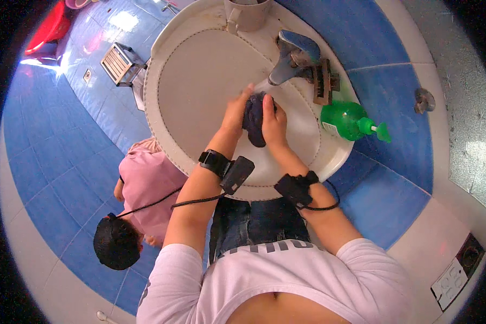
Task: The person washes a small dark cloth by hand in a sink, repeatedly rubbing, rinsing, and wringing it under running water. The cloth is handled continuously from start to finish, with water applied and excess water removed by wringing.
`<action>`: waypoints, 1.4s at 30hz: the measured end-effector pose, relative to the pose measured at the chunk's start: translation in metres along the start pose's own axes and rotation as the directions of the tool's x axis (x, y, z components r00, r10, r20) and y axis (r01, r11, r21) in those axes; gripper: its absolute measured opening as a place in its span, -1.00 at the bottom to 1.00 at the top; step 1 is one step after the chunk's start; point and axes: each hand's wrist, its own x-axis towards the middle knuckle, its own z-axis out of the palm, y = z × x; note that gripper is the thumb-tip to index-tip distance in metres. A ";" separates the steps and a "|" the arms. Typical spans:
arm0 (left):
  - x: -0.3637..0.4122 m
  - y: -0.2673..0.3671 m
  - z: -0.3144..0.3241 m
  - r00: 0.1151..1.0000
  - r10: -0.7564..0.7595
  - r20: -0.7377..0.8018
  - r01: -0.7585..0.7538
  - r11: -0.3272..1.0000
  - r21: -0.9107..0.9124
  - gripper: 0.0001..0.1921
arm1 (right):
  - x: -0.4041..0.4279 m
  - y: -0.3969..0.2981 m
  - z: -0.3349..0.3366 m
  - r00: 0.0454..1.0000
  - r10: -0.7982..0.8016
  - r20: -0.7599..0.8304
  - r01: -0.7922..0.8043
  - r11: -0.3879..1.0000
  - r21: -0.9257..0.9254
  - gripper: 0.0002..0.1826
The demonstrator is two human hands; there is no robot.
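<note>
A bunched dark cloth [254,121] is pressed between my two hands over the white washbasin [194,77]. My left hand [235,110], slightly blurred, grips its left side. My right hand [276,123] holds the right side, its thumb pointing up along the fabric. Just above the cloth, a metal faucet [293,54] tilts its spout toward my hands, and a stream of water [262,86] runs from it onto the cloth. Black devices with cords are strapped to both my wrists.
A green pump bottle [344,120] and a brown brush [322,83] sit on the basin's right rim. A cup [251,16] stands at the far rim. On the left are a small stool [119,65], a red basin [48,26] and a person in a pink top [150,174].
</note>
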 end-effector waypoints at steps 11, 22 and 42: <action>0.006 0.001 0.025 0.999 -0.038 0.033 0.048 0.898 -0.436 -0.82 | 0.029 0.014 -0.007 0.973 -0.184 0.136 0.228 0.827 -0.514 -0.56; 0.001 0.007 0.005 0.997 -0.078 0.023 0.080 0.863 -0.498 -0.85 | -0.003 -0.061 -0.051 0.843 -0.537 0.021 0.525 0.814 -0.248 -0.42; -0.072 0.027 0.016 0.947 0.263 0.184 -0.178 0.908 -0.379 -0.79 | -0.039 -0.091 -0.068 0.581 0.515 0.630 -0.796 0.200 0.571 -0.18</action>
